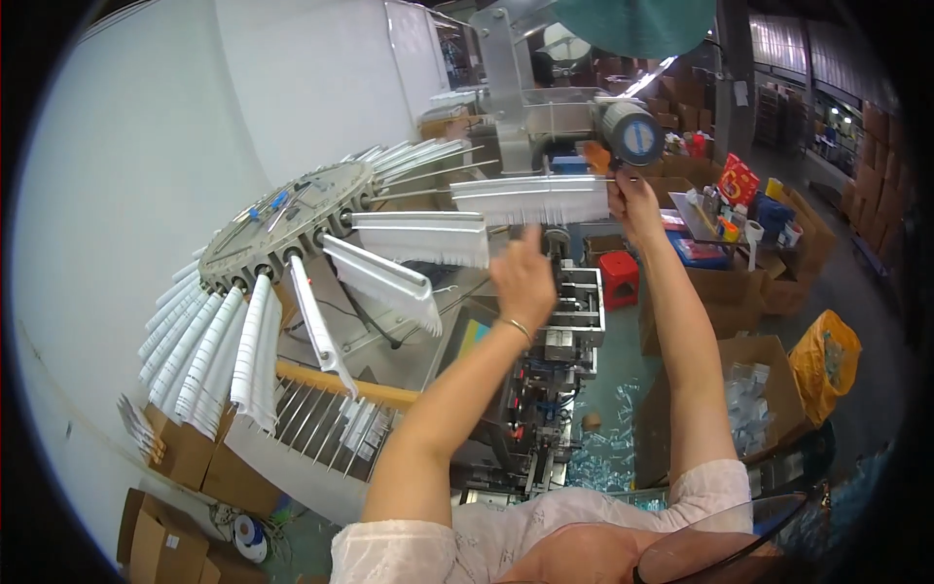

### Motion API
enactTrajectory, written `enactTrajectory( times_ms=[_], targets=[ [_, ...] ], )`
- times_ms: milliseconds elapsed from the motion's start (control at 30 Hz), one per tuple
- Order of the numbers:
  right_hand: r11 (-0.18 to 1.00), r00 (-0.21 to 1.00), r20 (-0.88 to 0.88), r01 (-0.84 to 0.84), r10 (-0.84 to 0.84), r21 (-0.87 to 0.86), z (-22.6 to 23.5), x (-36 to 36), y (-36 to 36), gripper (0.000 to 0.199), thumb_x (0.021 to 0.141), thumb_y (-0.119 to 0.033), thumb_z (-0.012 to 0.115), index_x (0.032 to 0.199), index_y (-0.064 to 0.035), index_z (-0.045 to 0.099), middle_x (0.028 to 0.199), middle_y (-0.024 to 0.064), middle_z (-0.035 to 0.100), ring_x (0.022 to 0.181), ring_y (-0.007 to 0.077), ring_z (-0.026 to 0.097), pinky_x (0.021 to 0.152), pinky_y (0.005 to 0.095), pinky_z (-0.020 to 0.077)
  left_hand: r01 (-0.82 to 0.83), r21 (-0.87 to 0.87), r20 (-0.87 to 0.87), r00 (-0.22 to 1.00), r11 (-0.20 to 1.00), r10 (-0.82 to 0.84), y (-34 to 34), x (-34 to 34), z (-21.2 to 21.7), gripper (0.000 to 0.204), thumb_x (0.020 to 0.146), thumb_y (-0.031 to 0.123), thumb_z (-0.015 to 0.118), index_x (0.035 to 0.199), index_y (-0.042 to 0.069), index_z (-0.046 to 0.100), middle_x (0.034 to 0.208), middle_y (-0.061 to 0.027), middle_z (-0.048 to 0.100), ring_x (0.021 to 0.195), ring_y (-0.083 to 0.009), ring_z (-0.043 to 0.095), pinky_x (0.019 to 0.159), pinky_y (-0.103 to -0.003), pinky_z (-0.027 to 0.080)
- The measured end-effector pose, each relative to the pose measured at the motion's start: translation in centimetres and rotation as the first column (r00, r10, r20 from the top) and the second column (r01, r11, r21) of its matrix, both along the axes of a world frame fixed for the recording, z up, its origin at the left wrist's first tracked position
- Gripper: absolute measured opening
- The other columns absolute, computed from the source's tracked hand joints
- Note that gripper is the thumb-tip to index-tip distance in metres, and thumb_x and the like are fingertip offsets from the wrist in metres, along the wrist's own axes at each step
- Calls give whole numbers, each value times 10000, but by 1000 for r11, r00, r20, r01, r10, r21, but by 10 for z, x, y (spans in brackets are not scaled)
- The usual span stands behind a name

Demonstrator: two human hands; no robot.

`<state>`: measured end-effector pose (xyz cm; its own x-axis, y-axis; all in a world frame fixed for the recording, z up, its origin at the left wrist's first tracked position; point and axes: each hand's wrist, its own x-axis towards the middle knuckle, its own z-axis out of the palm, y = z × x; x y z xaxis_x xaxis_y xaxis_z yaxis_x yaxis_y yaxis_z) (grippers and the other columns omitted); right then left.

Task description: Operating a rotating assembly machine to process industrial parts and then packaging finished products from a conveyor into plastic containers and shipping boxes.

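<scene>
A round wheel [282,219] with rods sticking out around its rim carries bundles of thin white fringed strips. My right hand [632,206] is raised and closed at the far end of one long rod bearing a white fringed bundle [545,200]; exactly what lies between the fingers is partly hidden. Just below that bundle is my left hand [525,282], slightly blurred, with one finger stretched up toward the fringe and nothing visible in it. Left of this hand hangs another white bundle [418,237], its end close to my fingers.
Below my hands stands a machine [555,380] with metal rails. A motor [632,133] sits just above my right hand. To the right are a red stool [618,279], an open carton [798,389] of clear plastic pieces and a yellow bag [825,362]. Clear pieces litter the floor.
</scene>
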<state>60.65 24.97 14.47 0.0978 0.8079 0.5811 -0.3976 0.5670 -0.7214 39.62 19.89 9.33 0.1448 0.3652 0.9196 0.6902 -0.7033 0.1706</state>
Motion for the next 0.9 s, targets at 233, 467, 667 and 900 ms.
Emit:
enactTrajectory(
  times_ms=[233, 467, 667, 900],
  targets=[
    [984, 987, 77, 145, -138, -101, 8, -111, 15, 246, 861, -322, 483, 880, -89, 561, 612, -50, 437, 465, 35, 376, 407, 182, 266, 565, -111, -490, 684, 817, -540, -101, -12, -9, 273, 661, 81, 523, 934, 73, 536, 687, -52, 411, 638, -221, 433, 578, -341, 319],
    [984, 980, -147, 113, -133, -140, 1, -123, 26, 249, 874, -309, 473, 757, -93, 513, 597, -38, 466, 466, 41, 373, 413, 169, 279, 622, -271, -554, 523, 734, -648, -177, -100, 18, 250, 664, 109, 541, 910, 63, 542, 705, -48, 399, 638, -193, 424, 596, -311, 324],
    [984, 961, -231, -170, 153, -54, -3, -125, 36, 315, 896, -371, 396, 725, -123, 488, 549, -53, 387, 432, 44, 321, 388, 169, 246, 483, -451, -352, 677, 751, -646, -200, -168, 14, 206, 684, 107, 607, 885, 76, 579, 677, -33, 449, 605, -205, 449, 561, -307, 341],
    [994, 992, -112, 74, -65, 78, -5, -135, 47, 341, 884, -390, 420, 682, -122, 478, 538, -49, 390, 437, 46, 334, 395, 174, 256, 393, -560, -145, 820, 729, -554, -210, -204, -4, 134, 727, 81, 584, 860, 60, 590, 643, -53, 500, 607, -223, 515, 569, -326, 386]
  ],
)
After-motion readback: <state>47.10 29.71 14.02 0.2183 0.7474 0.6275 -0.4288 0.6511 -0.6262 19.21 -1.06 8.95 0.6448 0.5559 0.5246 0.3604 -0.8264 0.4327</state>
